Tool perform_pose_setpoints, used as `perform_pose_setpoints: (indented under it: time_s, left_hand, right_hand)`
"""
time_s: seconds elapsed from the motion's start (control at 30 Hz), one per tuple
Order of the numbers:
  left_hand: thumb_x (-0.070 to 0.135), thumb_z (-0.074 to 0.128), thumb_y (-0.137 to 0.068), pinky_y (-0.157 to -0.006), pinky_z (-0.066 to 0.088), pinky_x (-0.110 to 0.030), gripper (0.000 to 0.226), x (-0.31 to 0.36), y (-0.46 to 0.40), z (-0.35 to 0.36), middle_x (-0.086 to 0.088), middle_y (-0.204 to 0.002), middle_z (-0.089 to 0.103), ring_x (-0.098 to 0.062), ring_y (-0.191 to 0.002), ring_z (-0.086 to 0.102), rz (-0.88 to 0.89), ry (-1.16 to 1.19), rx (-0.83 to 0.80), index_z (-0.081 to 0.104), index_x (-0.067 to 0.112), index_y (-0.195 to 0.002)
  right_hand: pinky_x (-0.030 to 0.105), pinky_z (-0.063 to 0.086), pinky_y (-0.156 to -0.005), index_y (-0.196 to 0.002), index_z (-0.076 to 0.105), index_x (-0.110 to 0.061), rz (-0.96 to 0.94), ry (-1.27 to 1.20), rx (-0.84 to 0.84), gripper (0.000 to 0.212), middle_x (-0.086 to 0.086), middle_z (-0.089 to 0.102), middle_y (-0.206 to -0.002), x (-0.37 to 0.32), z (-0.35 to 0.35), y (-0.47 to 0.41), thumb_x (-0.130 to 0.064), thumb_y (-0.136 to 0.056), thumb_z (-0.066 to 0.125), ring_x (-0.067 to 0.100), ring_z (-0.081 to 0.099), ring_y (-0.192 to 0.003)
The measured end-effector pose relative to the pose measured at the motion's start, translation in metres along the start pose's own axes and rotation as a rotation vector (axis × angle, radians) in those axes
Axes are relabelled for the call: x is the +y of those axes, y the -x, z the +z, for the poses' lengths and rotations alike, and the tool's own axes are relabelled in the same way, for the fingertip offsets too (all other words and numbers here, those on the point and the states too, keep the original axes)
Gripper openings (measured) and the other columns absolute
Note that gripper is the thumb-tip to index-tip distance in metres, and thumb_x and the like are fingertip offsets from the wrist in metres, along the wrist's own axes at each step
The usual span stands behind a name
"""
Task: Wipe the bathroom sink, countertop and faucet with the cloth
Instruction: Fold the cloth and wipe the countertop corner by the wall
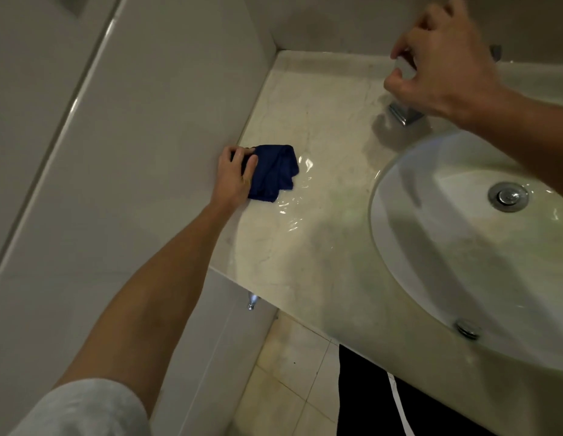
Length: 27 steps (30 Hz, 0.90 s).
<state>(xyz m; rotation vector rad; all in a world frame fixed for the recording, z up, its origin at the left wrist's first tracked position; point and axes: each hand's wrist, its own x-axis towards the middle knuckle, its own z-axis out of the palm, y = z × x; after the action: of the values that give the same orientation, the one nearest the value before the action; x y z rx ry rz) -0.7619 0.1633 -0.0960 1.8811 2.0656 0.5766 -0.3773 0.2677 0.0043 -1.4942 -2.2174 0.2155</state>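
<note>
Two bare hands were in the head view. Left hand lay at the far left edge of the countertop, right against the side wall, fingers and thumb curled round one end of a dark blue cloth. Cloth was crumpled, lying flat on the marble-look counter, well apart from the sink. Thin film of water glinted on the counter just beside the cloth, toward the basin.

Right hand was raised over the back of the counter, above the chrome faucet. Fingers were bent, thumb and forefinger close together; cannot tell if they pinched anything or touched the faucet, since the hand covered most of it. Only the lower chrome part showed beneath the hand.

Sink was a white oval bowl set into the counter to the right, with a chrome drain in the bottom and a round overflow fitting on the near wall. Inside looked wet and shiny.

Below the counter edge: pale floor tiles, a small chrome fitting on the wall, and the person's dark trousers with a white stripe. Grey sleeve at lower left on the left arm.
</note>
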Motion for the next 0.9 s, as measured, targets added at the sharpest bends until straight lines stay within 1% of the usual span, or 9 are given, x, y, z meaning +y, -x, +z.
perform_pose_setpoints:
  time_s: [0.17,0.3,0.37,0.47,0.57,0.67,0.77,0.83,0.9]
  left_hand:
    - [0.031,0.053,-0.106,-0.094,0.036,-0.004,0.034,0.0,0.013,-0.012,-0.007,-0.122,0.052,-0.013,-0.109,0.052,-0.051,0.021,-0.029,0.064,0.007,-0.128]
    - [0.038,0.048,-0.105,-0.101,0.045,-0.023,0.043,-0.003,0.031,-0.018,-0.002,-0.123,0.054,-0.013,-0.112,0.055,-0.109,0.037,-0.023,0.065,0.011,-0.134]
    - [0.041,0.043,-0.103,-0.101,0.046,-0.029,0.049,-0.009,0.043,-0.021,-0.003,-0.126,0.055,-0.017,-0.116,0.054,-0.113,-0.009,-0.032,0.061,0.016,-0.141]
    - [0.039,0.042,-0.105,-0.095,0.047,-0.033,0.047,-0.014,0.065,-0.021,-0.005,-0.124,0.054,-0.021,-0.115,0.053,-0.11,-0.151,-0.004,0.055,0.022,-0.148]
    - [0.046,0.041,-0.105,-0.091,0.049,-0.04,0.05,-0.013,0.086,-0.021,-0.01,-0.116,0.056,-0.026,-0.107,0.055,-0.181,-0.282,0.065,0.057,0.02,-0.145]
    - [0.049,0.039,-0.103,-0.089,0.052,-0.048,0.055,-0.01,0.106,-0.023,-0.013,-0.111,0.058,-0.029,-0.102,0.056,-0.279,-0.323,0.108,0.065,0.013,-0.135]
    - [0.045,0.042,-0.104,-0.086,0.052,-0.048,0.049,0.001,0.123,-0.023,-0.015,-0.11,0.059,-0.032,-0.1,0.057,-0.342,-0.376,0.134,0.066,0.01,-0.129]
    - [0.043,0.044,-0.105,-0.085,0.051,-0.046,0.047,0.005,0.126,-0.026,-0.017,-0.115,0.059,-0.034,-0.102,0.058,-0.375,-0.393,0.135,0.063,0.007,-0.129]
    - [0.039,0.048,-0.104,-0.086,0.049,-0.044,0.045,0.002,0.122,-0.034,-0.018,-0.123,0.058,-0.034,-0.107,0.058,-0.257,-0.364,0.143,0.059,0.006,-0.132]
  right_hand:
    - [0.047,0.044,-0.099,-0.12,0.068,-0.004,0.019,-0.024,-0.006,0.052,0.022,0.057,-0.122,-0.004,-0.001,0.001,-0.043,-0.09,0.052,0.041,0.043,-0.126]
    - [0.049,0.043,-0.1,-0.121,0.067,-0.003,0.028,-0.014,-0.019,0.055,0.023,0.057,-0.124,-0.006,-0.002,0.002,-0.045,-0.089,0.05,0.042,0.043,-0.127]
    - [0.049,0.043,-0.099,-0.122,0.067,-0.002,0.028,-0.009,-0.03,0.056,0.024,0.057,-0.124,-0.007,-0.003,0.003,-0.045,-0.089,0.05,0.043,0.043,-0.127]
    - [0.048,0.043,-0.099,-0.121,0.067,-0.002,0.037,-0.029,-0.035,0.058,0.024,0.057,-0.123,-0.009,-0.005,0.003,-0.046,-0.088,0.048,0.043,0.043,-0.127]
    - [0.048,0.043,-0.099,-0.121,0.068,-0.004,0.044,-0.028,-0.045,0.057,0.024,0.057,-0.122,-0.01,-0.006,0.003,-0.045,-0.088,0.049,0.043,0.042,-0.127]
    - [0.048,0.043,-0.097,-0.12,0.068,-0.003,0.049,-0.019,-0.049,0.052,0.024,0.056,-0.121,-0.01,-0.006,0.003,-0.043,-0.09,0.052,0.043,0.041,-0.126]
    - [0.047,0.043,-0.096,-0.118,0.068,-0.002,0.048,-0.028,-0.043,0.053,0.024,0.056,-0.118,-0.011,-0.008,0.003,-0.044,-0.089,0.052,0.042,0.042,-0.124]
    - [0.047,0.042,-0.096,-0.117,0.069,-0.002,0.04,-0.034,-0.043,0.057,0.025,0.057,-0.115,-0.011,-0.01,0.004,-0.046,-0.086,0.049,0.043,0.043,-0.123]
    - [0.047,0.043,-0.095,-0.116,0.069,-0.002,0.036,-0.04,-0.043,0.061,0.025,0.057,-0.114,-0.011,-0.01,0.004,-0.048,-0.084,0.046,0.043,0.043,-0.122]
